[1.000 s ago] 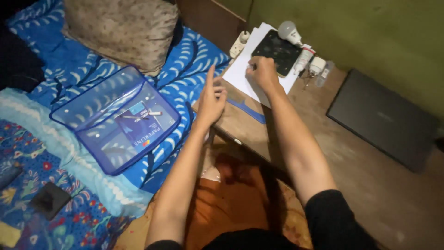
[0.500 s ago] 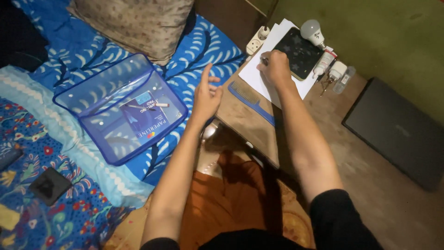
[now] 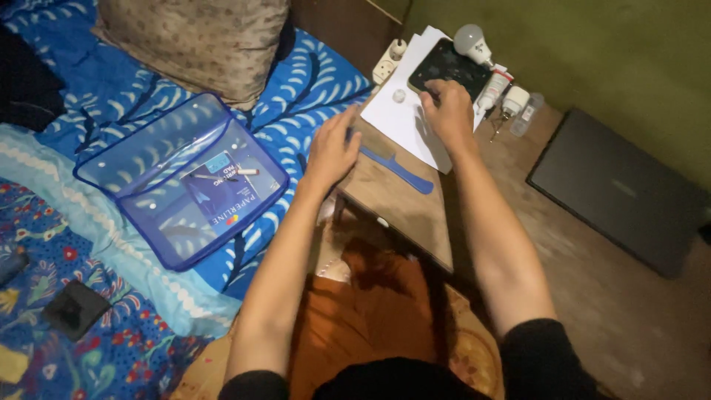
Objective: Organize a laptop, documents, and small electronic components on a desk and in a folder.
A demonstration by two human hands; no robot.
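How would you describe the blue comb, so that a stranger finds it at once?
Start at the low wooden table beside the blue bedding. The blue comb lies on its near left part, between the left hand and the white paper sheets. It is the only long, thin, blue thing on the table.

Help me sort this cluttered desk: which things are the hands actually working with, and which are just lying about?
In hand:
right hand on white paper
small white round piece
left hand by blue comb

Lying about:
light bulb
dark pad
laptop
blue folder
pillow

both forearms were bare; short black sleeves ended near the elbows, and orange-brown cloth covered the lap below the left hand (image 3: 331, 152) and right hand (image 3: 448, 111).
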